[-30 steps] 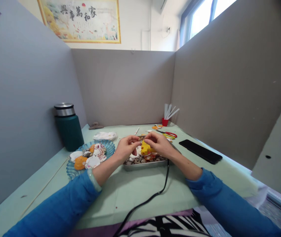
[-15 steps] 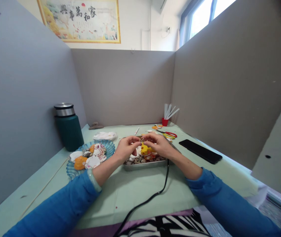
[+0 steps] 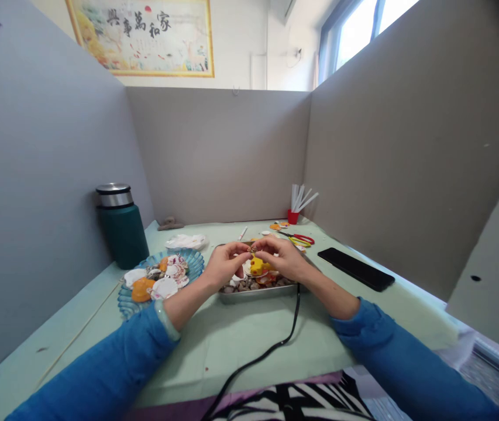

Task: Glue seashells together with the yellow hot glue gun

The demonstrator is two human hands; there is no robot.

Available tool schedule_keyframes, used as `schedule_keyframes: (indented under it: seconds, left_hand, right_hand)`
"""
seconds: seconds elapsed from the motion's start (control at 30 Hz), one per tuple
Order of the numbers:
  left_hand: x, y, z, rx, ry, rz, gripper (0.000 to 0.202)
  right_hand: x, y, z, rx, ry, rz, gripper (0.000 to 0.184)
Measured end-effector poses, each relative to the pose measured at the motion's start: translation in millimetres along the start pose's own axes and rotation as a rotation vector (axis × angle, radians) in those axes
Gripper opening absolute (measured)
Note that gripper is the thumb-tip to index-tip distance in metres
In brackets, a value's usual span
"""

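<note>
My left hand [image 3: 226, 264] and my right hand [image 3: 283, 257] meet above a metal tray [image 3: 258, 294]. Both hands are closed in a pinch, fingertips nearly touching around a small brownish piece [image 3: 253, 249], too small to make out. Beneath the fingers, a yellow tool [image 3: 258, 265] that looks like a glue gun lies in the tray, partly hidden by my right hand. Small shells [image 3: 244, 285] in brown, white and orange fill the tray around it. A black cord [image 3: 271, 349] runs from the tray's right front toward my lap.
On the left, a blue scalloped plate [image 3: 197, 266] holds shells near a green flask [image 3: 121, 234]. Scissors [image 3: 302, 240], a black phone [image 3: 357, 269] and a red cup [image 3: 293, 217] of white sticks stand or lie on the right. Grey partitions [image 3: 218, 155] enclose the table.
</note>
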State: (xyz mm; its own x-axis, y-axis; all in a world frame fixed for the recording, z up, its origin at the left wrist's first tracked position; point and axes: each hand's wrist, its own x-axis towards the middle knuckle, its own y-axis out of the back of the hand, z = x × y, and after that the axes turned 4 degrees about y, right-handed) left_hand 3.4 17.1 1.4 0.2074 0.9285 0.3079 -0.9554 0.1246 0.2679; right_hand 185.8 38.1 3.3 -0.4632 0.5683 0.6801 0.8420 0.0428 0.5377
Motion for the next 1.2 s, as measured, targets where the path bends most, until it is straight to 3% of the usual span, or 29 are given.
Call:
schedule_keyframes:
  seconds: [0.27,1.2]
  left_hand:
    - [2.0,0.2,-4.5,-0.046,-0.017,-0.024,0.035]
    - [-1.1,-2.2,0.6,-0.086,-0.001,0.006,0.032]
  right_hand:
    - [0.3,-0.9,0.4,-0.028,-0.004,0.027,0.017]
    - [-0.2,-1.4,1.2,-0.020,0.034,0.031,0.016]
